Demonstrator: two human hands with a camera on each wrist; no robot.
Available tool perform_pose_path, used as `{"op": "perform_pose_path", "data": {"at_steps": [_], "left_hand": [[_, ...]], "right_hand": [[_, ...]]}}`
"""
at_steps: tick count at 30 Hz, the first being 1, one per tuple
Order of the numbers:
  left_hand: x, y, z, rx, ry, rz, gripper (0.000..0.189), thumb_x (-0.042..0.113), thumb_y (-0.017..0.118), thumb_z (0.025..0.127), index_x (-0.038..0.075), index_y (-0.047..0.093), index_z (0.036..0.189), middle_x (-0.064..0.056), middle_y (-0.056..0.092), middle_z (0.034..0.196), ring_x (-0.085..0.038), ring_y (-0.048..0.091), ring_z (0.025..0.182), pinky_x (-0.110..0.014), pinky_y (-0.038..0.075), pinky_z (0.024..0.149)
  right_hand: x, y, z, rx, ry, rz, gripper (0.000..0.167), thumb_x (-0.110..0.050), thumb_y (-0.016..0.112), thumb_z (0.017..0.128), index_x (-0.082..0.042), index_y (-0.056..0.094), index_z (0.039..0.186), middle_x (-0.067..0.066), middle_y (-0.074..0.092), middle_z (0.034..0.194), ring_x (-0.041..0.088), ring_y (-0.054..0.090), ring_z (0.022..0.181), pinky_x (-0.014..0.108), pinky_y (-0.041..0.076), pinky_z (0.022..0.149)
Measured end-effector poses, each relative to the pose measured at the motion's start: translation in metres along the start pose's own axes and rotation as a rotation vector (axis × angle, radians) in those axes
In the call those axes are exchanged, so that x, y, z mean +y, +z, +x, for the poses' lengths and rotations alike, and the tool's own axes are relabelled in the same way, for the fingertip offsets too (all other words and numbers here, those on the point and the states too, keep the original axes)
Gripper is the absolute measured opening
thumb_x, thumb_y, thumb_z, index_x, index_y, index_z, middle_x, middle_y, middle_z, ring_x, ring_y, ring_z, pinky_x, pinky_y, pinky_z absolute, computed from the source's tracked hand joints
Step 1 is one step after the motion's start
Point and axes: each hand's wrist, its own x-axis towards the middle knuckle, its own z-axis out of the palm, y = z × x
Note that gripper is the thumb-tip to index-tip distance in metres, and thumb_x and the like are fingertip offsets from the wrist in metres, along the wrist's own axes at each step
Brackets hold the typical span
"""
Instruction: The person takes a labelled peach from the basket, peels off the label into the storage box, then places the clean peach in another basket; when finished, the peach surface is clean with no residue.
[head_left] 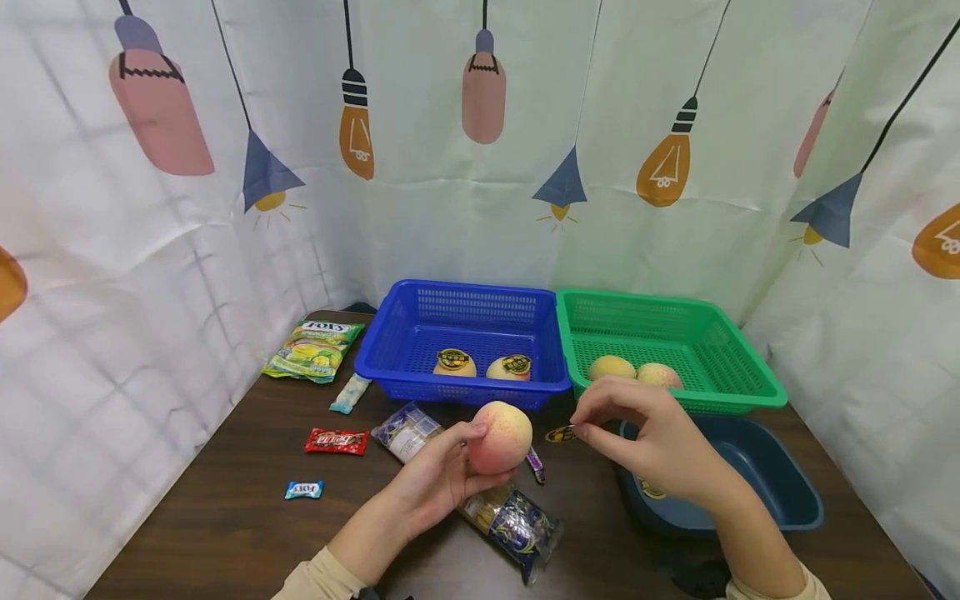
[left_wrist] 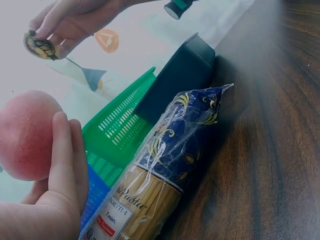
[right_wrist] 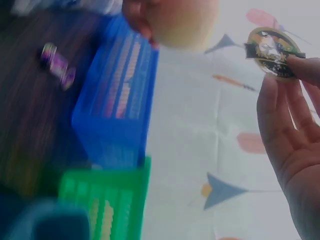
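Note:
A pink and yellow peach (head_left: 500,437) rests in the fingers of my left hand (head_left: 431,487), raised over the table's middle. Between thumb and fingertips, my right hand (head_left: 656,437) pinches a black and gold sticker (right_wrist: 272,52) to the right of the peach and apart from it. No label shows on the peach's visible sides. Two peaches with such stickers (head_left: 453,359) lie in the blue basket (head_left: 465,302). In the green basket (head_left: 637,308) are two peaches (head_left: 658,376) with no sticker in sight. Another sticker (head_left: 651,489) shows inside the dark blue bin (head_left: 810,510), partly behind my right hand.
Under my left hand lies a spaghetti pack (head_left: 517,525), with a purple-wrapped candy (head_left: 536,465) beside it. To the left are a green candy bag (head_left: 313,348), a pale wrapped bar (head_left: 350,393), a red candy (head_left: 337,442) and a small blue candy (head_left: 303,490). A printed curtain (head_left: 450,217) hangs behind.

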Motion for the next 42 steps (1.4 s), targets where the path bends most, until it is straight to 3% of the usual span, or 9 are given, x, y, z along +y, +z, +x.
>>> {"op": "perform_pose_path", "data": {"at_steps": [8, 13, 19, 22, 28, 35, 42], "left_hand": [[0.0, 0.001, 0.001, -0.008, 0.001, 0.032, 0.073, 0.028, 0.062, 0.106, 0.004, 0.035, 0.17, -0.021, 0.055, 0.155, -0.029, 0.068, 0.133, -0.04, 0.061, 0.111], [-0.001, 0.001, 0.002, -0.018, 0.002, 0.055, 0.071, 0.028, 0.062, 0.106, 0.003, 0.039, 0.168, -0.02, 0.058, 0.154, -0.029, 0.069, 0.133, -0.041, 0.061, 0.111], [-0.001, 0.002, 0.002, -0.028, 0.0, 0.068, 0.071, 0.029, 0.063, 0.105, 0.002, 0.04, 0.166, -0.019, 0.058, 0.154, -0.028, 0.068, 0.133, -0.042, 0.06, 0.113], [-0.001, 0.002, 0.002, -0.029, -0.001, 0.077, 0.071, 0.03, 0.063, 0.105, 0.002, 0.041, 0.166, -0.019, 0.059, 0.153, -0.028, 0.068, 0.133, -0.042, 0.06, 0.113], [-0.001, 0.001, 0.001, -0.035, 0.0, 0.088, 0.07, 0.03, 0.063, 0.105, 0.002, 0.042, 0.166, -0.018, 0.061, 0.15, -0.028, 0.069, 0.131, -0.042, 0.06, 0.112], [-0.002, 0.0, 0.0, -0.044, 0.008, 0.085, 0.07, 0.028, 0.062, 0.104, 0.002, 0.041, 0.166, -0.017, 0.063, 0.148, -0.027, 0.071, 0.129, -0.042, 0.061, 0.111], [-0.002, 0.001, 0.0, -0.041, 0.012, 0.077, 0.068, 0.027, 0.062, 0.105, 0.001, 0.042, 0.164, -0.017, 0.062, 0.148, -0.028, 0.071, 0.128, -0.041, 0.062, 0.11]], "right_hand": [[0.006, -0.041, -0.009, -0.062, 0.087, -0.155, 0.026, -0.003, 0.079, 0.102, -0.025, 0.076, 0.116, -0.009, 0.074, 0.111, 0.011, 0.075, 0.101, 0.027, 0.067, 0.087], [0.022, -0.067, -0.017, -0.182, 0.159, -0.165, 0.019, -0.008, 0.076, 0.105, -0.023, 0.075, 0.117, -0.003, 0.073, 0.11, 0.012, 0.075, 0.094, 0.027, 0.065, 0.081], [0.05, -0.09, -0.028, -0.377, 0.345, -0.141, 0.008, -0.015, 0.072, 0.109, -0.018, 0.073, 0.116, 0.004, 0.074, 0.107, 0.013, 0.071, 0.088, 0.027, 0.06, 0.075], [0.067, -0.091, -0.032, -0.476, 0.385, -0.146, 0.005, -0.015, 0.072, 0.109, -0.017, 0.073, 0.113, 0.003, 0.074, 0.104, 0.008, 0.066, 0.081, 0.027, 0.057, 0.069], [0.094, -0.08, -0.034, -0.602, 0.377, -0.171, 0.006, -0.012, 0.072, 0.107, -0.017, 0.074, 0.105, -0.001, 0.073, 0.097, 0.003, 0.06, 0.075, 0.026, 0.054, 0.064], [0.103, -0.068, -0.031, -0.662, 0.402, -0.189, 0.01, -0.008, 0.071, 0.106, -0.016, 0.075, 0.102, -0.002, 0.073, 0.097, 0.004, 0.061, 0.077, 0.025, 0.055, 0.065], [0.103, -0.069, -0.033, -0.675, 0.398, -0.26, 0.008, -0.01, 0.075, 0.104, -0.017, 0.074, 0.106, -0.005, 0.073, 0.1, 0.002, 0.065, 0.086, 0.026, 0.057, 0.071]]}}
